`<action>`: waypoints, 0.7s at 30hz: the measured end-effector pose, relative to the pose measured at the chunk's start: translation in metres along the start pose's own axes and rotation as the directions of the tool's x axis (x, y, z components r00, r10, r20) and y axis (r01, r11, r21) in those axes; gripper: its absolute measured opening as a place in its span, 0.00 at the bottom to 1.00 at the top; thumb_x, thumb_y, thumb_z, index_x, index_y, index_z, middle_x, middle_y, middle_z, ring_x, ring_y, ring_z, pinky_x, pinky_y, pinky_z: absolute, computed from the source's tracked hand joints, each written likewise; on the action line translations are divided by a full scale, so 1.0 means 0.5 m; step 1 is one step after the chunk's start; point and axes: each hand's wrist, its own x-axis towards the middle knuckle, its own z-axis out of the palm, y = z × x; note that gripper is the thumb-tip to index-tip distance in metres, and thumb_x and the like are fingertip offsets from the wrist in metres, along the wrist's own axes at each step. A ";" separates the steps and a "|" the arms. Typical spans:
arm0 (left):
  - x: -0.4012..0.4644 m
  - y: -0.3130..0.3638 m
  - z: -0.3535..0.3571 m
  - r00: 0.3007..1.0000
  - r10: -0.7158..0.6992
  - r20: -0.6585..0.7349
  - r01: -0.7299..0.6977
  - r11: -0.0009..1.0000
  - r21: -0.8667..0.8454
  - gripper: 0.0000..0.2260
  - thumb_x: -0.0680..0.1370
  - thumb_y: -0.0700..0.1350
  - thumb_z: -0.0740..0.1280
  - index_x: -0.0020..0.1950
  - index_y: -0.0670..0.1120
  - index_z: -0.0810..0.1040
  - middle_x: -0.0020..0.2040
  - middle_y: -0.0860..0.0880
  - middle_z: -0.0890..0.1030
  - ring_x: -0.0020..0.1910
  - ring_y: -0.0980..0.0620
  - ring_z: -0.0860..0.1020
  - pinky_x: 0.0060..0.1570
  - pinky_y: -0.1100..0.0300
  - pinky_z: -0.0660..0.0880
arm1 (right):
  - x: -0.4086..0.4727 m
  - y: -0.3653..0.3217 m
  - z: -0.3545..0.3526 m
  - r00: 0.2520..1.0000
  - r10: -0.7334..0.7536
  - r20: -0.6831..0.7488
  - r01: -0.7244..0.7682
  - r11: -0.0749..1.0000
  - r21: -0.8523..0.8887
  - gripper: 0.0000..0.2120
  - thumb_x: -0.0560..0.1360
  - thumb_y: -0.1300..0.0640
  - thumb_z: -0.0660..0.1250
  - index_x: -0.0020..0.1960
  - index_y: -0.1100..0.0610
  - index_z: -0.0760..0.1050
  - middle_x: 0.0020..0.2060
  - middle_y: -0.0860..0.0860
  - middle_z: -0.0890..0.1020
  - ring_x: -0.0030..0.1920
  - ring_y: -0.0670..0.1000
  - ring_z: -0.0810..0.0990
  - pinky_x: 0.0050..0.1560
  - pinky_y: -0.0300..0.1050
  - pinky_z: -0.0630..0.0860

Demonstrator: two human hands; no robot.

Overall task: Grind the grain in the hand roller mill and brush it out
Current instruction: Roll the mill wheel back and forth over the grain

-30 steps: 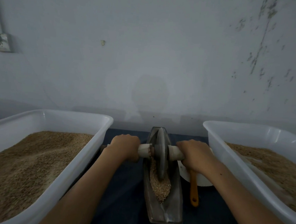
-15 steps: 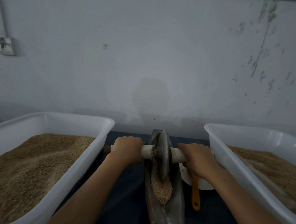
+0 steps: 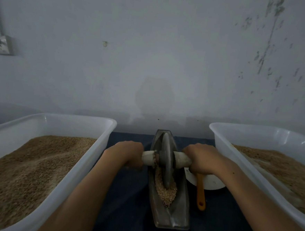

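Note:
A boat-shaped metal mill trough [image 3: 177, 216] lies lengthwise on a dark cloth between my arms. Its grey roller wheel [image 3: 166, 163] stands upright in the trough, over a heap of tan grain [image 3: 167, 192]. A pale wooden axle handle [image 3: 148, 157] sticks out on each side of the wheel. My left hand [image 3: 127, 154] grips the left end and my right hand [image 3: 202, 159] grips the right end. An orange-handled brush [image 3: 200, 192] lies to the right of the trough, its head hidden under my right hand.
A white tub [image 3: 99, 146] of grain stands at the left and another white tub [image 3: 223, 149] of grain at the right, both close to my forearms. A white bowl [image 3: 213, 182] sits under my right wrist. A grey wall rises just behind the mill.
The wheel has stayed near the far half of the trough with both hands on the axle. The view shifted slightly; any roll of the wheel is small.

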 end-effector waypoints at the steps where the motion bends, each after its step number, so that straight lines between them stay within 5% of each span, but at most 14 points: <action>1: 0.001 0.001 0.000 1.000 -0.002 -0.005 0.002 1.000 0.005 0.20 0.69 0.50 0.73 0.59 0.47 0.77 0.46 0.48 0.80 0.43 0.50 0.77 0.44 0.56 0.71 | -0.001 0.000 0.001 1.000 0.005 -0.008 -0.005 1.000 0.006 0.13 0.73 0.56 0.68 0.57 0.51 0.74 0.50 0.51 0.79 0.48 0.51 0.78 0.39 0.42 0.67; 12: -0.002 0.015 0.014 0.939 0.005 -0.345 0.038 0.992 0.119 0.11 0.75 0.48 0.66 0.56 0.48 0.75 0.51 0.48 0.79 0.49 0.48 0.78 0.44 0.57 0.69 | 0.003 -0.013 0.046 0.919 0.084 -0.385 -0.089 0.996 0.005 0.09 0.76 0.59 0.64 0.54 0.51 0.69 0.48 0.49 0.80 0.48 0.51 0.78 0.49 0.43 0.68; 15: -0.004 0.012 0.013 0.947 0.017 -0.322 0.025 0.992 0.125 0.12 0.74 0.48 0.67 0.57 0.48 0.75 0.52 0.48 0.79 0.50 0.48 0.78 0.44 0.57 0.69 | 0.000 -0.012 0.038 0.935 0.070 -0.347 -0.073 0.997 0.005 0.09 0.76 0.59 0.64 0.55 0.51 0.70 0.50 0.49 0.80 0.49 0.51 0.78 0.49 0.43 0.70; 21: -0.011 0.014 -0.006 0.996 -0.024 -0.084 0.032 0.995 0.095 0.20 0.69 0.51 0.73 0.59 0.47 0.76 0.49 0.47 0.81 0.43 0.49 0.77 0.42 0.56 0.69 | -0.012 -0.004 -0.001 0.999 0.027 -0.019 -0.026 0.999 0.025 0.11 0.74 0.58 0.67 0.56 0.52 0.74 0.51 0.51 0.80 0.51 0.52 0.79 0.43 0.43 0.69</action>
